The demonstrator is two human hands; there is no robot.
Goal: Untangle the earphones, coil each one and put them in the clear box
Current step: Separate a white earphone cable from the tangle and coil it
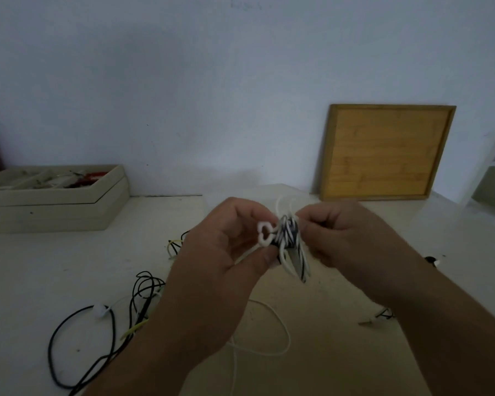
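Note:
Both hands are raised above the white table (26, 281) and hold a small coiled bundle of black and white earphone cable (290, 238) between them. My left hand (226, 252) pinches the bundle's left side, where a white loop sticks out. My right hand (343, 238) pinches its right side with curled fingers. A white cable (280, 332) trails from the bundle down onto the table. A tangle of black, white and yellow earphone cables (109, 324) lies on the table at the lower left. A faint clear box (269, 192) seems to stand behind my hands, mostly hidden.
A beige tray (55, 204) with small tools stands at the back left. A wooden framed board (383, 152) leans on the wall at the back right. A small black and white earbud (432, 260) lies right of my right arm, and loose cable ends (377, 317) lie under it.

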